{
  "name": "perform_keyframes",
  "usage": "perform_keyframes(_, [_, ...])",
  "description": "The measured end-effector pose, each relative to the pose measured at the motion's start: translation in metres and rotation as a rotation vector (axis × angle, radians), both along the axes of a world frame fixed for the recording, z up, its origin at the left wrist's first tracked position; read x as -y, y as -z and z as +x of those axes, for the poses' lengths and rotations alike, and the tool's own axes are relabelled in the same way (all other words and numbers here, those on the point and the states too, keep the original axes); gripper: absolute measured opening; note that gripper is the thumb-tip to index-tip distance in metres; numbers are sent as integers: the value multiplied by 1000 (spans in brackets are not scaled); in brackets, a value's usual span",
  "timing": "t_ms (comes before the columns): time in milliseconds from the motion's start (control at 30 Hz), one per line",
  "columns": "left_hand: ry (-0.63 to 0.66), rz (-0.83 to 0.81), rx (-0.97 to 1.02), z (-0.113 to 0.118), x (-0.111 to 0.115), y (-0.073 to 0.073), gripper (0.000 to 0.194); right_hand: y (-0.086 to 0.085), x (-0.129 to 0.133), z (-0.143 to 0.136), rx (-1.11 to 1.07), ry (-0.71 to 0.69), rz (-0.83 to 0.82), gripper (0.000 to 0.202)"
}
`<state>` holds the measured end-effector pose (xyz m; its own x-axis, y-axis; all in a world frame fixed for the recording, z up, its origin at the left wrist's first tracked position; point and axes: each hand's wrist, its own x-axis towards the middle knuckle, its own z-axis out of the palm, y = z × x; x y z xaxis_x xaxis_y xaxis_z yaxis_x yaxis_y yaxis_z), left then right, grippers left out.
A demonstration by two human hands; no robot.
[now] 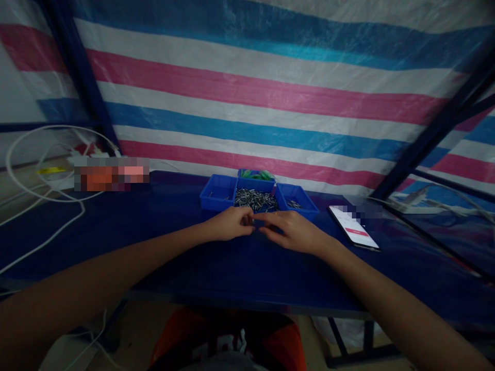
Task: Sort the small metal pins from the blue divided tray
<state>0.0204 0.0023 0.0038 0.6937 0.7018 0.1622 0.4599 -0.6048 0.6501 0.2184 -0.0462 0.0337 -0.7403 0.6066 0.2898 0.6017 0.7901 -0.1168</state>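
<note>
My left hand [233,223] is closed in a pinch over the table in front of the bins. A tiny dark or metallic bit shows at its fingertips, too small to name. From the right, my right hand [292,230] reaches in with its index finger stretched to the left fingertips, the thumb apart below it. Just behind both hands, a heap of small metal pin-like pieces [257,198] fills the middle bin. The left blue bin [209,202] holds a few such pieces, and the right blue bin [308,207] a small cluster. Green pieces [255,175] lie in the back bin.
A phone [353,228] with a lit screen lies right of the bins on the blue table [240,273]. White cables [79,219] loop across the left end near a blurred-out patch. Blue metal posts [436,123] and a striped plastic sheet [270,98] stand behind.
</note>
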Motion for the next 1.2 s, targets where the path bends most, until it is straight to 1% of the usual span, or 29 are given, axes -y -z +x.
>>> perform_keyframes(100, [-37, -133, 122, 1, -6, 4, 16, 0, -2, 1, -15, 52, -6, 41])
perform_keyframes(200, [-62, -241, 198, 1, -10, 7, 24, 1, -5, 2, -21, 108, -3, 43])
perform_keyframes(300, [-104, -317, 239, 2, -10, 5, 34, 2, -7, 3, -24, 142, -20, 47])
perform_keyframes(400, [-120, -355, 269, 2, -7, 2, 42, 3, -8, 3, -36, 148, -52, 51])
perform_keyframes(633, [-116, -357, 340, 3, -4, -2, 50, 6, -10, 5, -116, 187, -141, 62])
perform_keyframes(767, [-115, -355, 357, 3, -3, -2, 59, 10, -13, 5, -217, 176, -242, 67])
perform_keyframes(900, [-80, -323, 372, 3, -4, 1, 70, 14, -14, 2, -351, 163, -385, 72])
perform_keyframes(967, [-63, -295, 359, 2, -4, 2, 73, 16, -15, 1, -445, 165, -492, 75])
perform_keyframes(1100, [-2, -220, 324, 1, -4, 3, 74, 17, -19, -2, -633, 202, -727, 77])
perform_keyframes(1200, [29, -176, 288, 1, -2, 4, 74, 14, -20, -3, -719, 243, -819, 74])
